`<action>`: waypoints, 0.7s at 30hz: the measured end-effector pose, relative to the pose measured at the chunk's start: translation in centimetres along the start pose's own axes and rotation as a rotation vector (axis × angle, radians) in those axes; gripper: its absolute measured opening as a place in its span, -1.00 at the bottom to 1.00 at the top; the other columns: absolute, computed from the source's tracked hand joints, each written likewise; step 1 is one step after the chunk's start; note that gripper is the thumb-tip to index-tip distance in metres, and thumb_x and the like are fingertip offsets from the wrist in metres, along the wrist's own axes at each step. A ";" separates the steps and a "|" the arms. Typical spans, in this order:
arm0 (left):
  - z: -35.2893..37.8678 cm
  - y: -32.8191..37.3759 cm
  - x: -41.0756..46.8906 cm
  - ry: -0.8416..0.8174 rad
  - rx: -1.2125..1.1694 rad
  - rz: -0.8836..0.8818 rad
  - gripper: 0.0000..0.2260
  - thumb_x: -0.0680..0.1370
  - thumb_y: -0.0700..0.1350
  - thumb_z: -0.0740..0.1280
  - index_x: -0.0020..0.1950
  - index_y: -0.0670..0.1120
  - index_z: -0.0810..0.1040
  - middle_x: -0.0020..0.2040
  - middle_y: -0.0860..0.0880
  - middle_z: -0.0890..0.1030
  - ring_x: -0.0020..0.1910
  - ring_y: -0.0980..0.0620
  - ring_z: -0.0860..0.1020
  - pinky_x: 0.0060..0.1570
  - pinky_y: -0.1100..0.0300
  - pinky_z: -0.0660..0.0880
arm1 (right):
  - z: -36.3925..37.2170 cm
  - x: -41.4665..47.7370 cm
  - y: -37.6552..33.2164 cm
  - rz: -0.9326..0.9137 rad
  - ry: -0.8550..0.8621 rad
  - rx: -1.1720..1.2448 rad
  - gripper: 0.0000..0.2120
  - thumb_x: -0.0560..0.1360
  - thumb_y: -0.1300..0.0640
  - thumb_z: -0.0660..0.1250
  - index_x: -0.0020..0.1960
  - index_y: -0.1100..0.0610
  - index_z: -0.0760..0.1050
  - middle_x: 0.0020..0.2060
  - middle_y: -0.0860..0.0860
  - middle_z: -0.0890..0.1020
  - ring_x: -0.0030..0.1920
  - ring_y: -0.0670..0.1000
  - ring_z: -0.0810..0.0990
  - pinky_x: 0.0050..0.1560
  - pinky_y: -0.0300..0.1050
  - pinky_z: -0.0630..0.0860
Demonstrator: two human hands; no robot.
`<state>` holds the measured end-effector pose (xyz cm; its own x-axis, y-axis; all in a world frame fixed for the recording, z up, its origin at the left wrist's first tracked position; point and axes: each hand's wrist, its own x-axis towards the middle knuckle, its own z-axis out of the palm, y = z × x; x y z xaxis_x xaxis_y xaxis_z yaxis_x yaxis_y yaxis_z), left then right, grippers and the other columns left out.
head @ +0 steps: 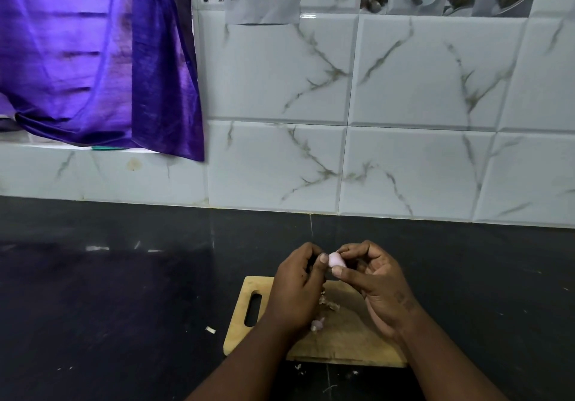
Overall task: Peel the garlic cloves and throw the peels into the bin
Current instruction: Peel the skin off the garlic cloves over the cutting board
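A pale pink garlic clove (336,260) is pinched between the fingertips of both hands, held above the far edge of a wooden cutting board (339,338). My left hand (295,288) grips its left end with thumb and fingers. My right hand (373,279) holds its right end, thumb underneath. On the board below the hands lie loose peels (330,303) and another pinkish clove (318,325), partly hidden by my left wrist. No bin is in view.
The board lies on a black countertop (124,291) with a few peel scraps (210,330) beside and in front of it. A white marble-tiled wall (404,151) rises behind. A purple curtain (93,58) hangs at the upper left.
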<state>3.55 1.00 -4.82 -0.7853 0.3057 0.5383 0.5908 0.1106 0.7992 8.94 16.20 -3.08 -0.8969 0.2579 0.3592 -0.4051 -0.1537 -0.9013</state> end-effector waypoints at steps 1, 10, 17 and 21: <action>0.0 0.0 0.0 -0.001 0.014 -0.003 -0.82 0.73 -0.05 0.25 -0.04 0.02 0.56 -0.14 0.03 0.61 -0.13 0.00 0.60 -0.13 -0.10 0.59 | 0.0 0.0 0.0 -0.006 0.002 -0.007 -0.67 0.19 0.29 0.67 -0.12 0.20 0.62 -0.05 0.09 0.71 0.00 0.06 0.73 0.00 -0.12 0.69; 0.2 0.1 -0.2 -0.077 0.189 0.022 -0.86 0.74 0.01 0.18 0.02 0.07 0.47 -0.06 0.11 0.52 -0.10 0.14 0.49 -0.17 0.23 0.43 | -0.4 0.2 0.5 -0.038 0.002 -0.184 -0.71 0.30 0.46 0.58 -0.09 0.34 0.52 -0.11 0.10 0.70 -0.07 0.00 0.71 -0.05 -0.15 0.66; 0.2 0.3 -0.3 -0.064 0.197 0.007 -0.84 0.76 -0.04 0.10 0.02 0.10 0.39 -0.07 0.11 0.46 -0.15 0.09 0.47 -0.25 0.19 0.44 | -0.2 0.1 0.2 0.056 -0.025 -0.064 -0.53 0.25 0.17 0.64 0.10 0.28 0.61 0.06 0.31 0.70 0.10 0.24 0.69 0.21 0.17 0.63; 0.1 0.3 -0.2 -0.031 0.172 0.026 -0.82 0.77 -0.07 0.10 0.00 0.06 0.41 -0.10 0.10 0.48 -0.14 0.12 0.46 -0.19 0.18 0.42 | 0.0 0.1 0.2 0.079 -0.015 0.003 -0.65 0.32 0.26 0.55 0.09 0.27 0.61 0.02 0.24 0.73 0.06 0.18 0.71 0.18 0.09 0.64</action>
<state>3.95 1.05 -4.71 -0.7650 0.3395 0.5473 0.6357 0.2615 0.7263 8.77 16.21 -3.26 -0.9286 0.2303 0.2911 -0.3339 -0.1760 -0.9260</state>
